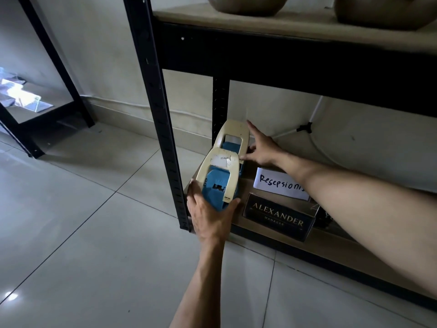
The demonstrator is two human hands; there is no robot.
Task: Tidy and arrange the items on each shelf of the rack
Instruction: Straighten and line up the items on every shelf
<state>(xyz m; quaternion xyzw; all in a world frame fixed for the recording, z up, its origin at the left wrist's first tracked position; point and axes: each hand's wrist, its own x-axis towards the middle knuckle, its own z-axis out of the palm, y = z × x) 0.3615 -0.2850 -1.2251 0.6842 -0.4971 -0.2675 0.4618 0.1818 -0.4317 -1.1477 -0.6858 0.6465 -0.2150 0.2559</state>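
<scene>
- Two hole punches sit in a line at the left end of the bottom shelf of the rack, one behind the other, both with cream handles over blue bodies; lined up this way they take only a narrow strip beside the corner post
- The left hand holds the front hole punch at its near end, fingers on the left flank and thumb curled round the right, so its grip is clamped on the punch; held from the end like this, it can likely be slid or turned to match the one behind
- The right hand reaches deeper in, its grip apart: fingers stretched straight and touching the right side of the rear hole punch, it seems to steady or nudge it square
- Just right of the punches, a dark name plate reading ALEXANDER stands at the shelf front with a handwritten white sign behind it, both facing outward to be read
- The shelf above carries two rounded brown vessels, only partly in view
- My judgement: the punches are being paired up neatly, and this corner is nearly settled
</scene>
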